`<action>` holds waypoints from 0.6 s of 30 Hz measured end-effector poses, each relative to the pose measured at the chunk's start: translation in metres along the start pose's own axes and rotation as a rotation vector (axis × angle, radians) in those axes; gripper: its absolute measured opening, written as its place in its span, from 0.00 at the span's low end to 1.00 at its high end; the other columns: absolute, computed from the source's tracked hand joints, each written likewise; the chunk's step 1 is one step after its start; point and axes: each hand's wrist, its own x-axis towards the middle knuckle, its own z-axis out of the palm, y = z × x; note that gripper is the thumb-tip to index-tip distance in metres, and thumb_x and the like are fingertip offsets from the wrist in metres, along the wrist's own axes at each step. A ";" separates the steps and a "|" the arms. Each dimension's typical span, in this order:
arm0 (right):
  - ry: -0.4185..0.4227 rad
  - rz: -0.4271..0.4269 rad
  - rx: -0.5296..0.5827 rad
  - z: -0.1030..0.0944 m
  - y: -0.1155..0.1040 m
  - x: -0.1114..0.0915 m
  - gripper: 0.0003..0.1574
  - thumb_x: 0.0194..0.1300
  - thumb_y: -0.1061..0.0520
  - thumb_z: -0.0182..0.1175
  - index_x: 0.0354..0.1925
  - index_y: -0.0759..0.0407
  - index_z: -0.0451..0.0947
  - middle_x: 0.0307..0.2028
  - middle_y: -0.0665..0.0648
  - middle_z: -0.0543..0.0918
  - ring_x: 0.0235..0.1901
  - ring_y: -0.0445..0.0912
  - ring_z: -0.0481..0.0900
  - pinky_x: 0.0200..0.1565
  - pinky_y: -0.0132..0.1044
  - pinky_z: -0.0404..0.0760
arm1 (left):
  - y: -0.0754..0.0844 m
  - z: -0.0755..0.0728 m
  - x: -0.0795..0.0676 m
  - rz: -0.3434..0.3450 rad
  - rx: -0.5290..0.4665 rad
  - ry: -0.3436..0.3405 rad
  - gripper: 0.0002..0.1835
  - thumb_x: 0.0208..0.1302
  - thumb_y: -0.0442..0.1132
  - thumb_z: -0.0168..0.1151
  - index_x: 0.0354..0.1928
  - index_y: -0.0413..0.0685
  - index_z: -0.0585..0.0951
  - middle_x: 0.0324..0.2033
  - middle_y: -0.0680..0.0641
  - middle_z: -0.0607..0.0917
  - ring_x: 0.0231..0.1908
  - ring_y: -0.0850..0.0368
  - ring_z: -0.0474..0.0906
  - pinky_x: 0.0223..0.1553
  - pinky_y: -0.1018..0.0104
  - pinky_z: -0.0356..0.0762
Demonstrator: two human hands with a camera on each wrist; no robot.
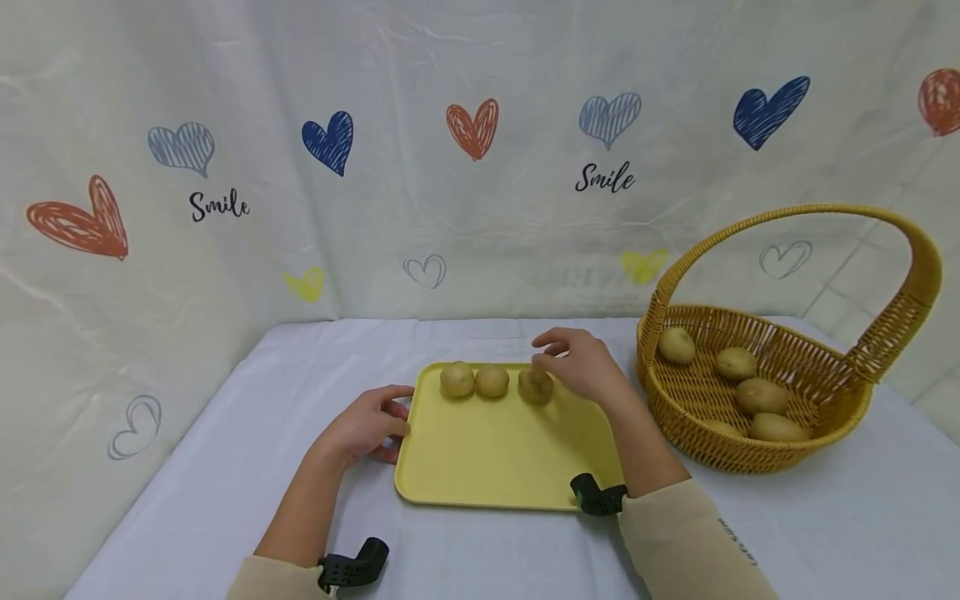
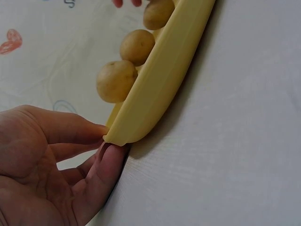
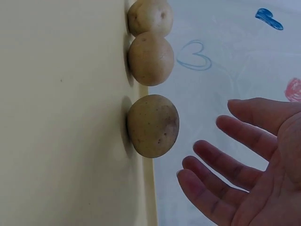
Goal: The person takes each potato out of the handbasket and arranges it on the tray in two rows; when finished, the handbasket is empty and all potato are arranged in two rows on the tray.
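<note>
Three potatoes lie in a row along the far edge of a yellow tray (image 1: 495,467): the left potato (image 1: 457,380) and the middle potato (image 1: 492,381) sit side by side, and the right potato (image 1: 536,386) is a small gap away. My left hand (image 1: 369,425) pinches the tray's left rim between thumb and fingers, as the left wrist view shows. Above the right potato is my right hand (image 1: 581,362). In the right wrist view its fingers (image 3: 225,165) are spread and apart from that potato (image 3: 153,126), holding nothing.
A yellow woven basket (image 1: 750,462) with a tall handle stands right of the tray, with several potatoes inside. The table has a white cloth (image 1: 240,467). Behind it hangs a pale sheet (image 1: 525,233) printed with hearts.
</note>
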 end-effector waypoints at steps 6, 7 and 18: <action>0.018 -0.011 0.020 -0.006 -0.005 -0.003 0.23 0.75 0.50 0.59 0.62 0.56 0.80 0.58 0.65 0.84 0.58 0.62 0.82 0.52 0.54 0.83 | -0.001 -0.001 0.001 0.004 -0.004 -0.002 0.35 0.63 0.26 0.61 0.74 0.49 0.71 0.48 0.42 0.76 0.38 0.50 0.79 0.30 0.58 0.88; 0.021 -0.009 0.025 -0.007 -0.007 -0.004 0.23 0.75 0.50 0.59 0.62 0.56 0.80 0.59 0.65 0.84 0.59 0.62 0.82 0.53 0.55 0.83 | -0.001 -0.001 0.001 0.005 -0.005 -0.003 0.35 0.63 0.26 0.61 0.74 0.49 0.71 0.48 0.42 0.76 0.38 0.50 0.79 0.30 0.58 0.88; 0.066 -0.042 0.048 -0.020 -0.018 -0.010 0.23 0.75 0.50 0.59 0.64 0.54 0.79 0.59 0.65 0.83 0.61 0.62 0.81 0.56 0.57 0.82 | 0.000 -0.002 0.001 -0.004 -0.012 -0.008 0.35 0.63 0.25 0.61 0.74 0.49 0.70 0.48 0.42 0.75 0.38 0.51 0.79 0.31 0.58 0.88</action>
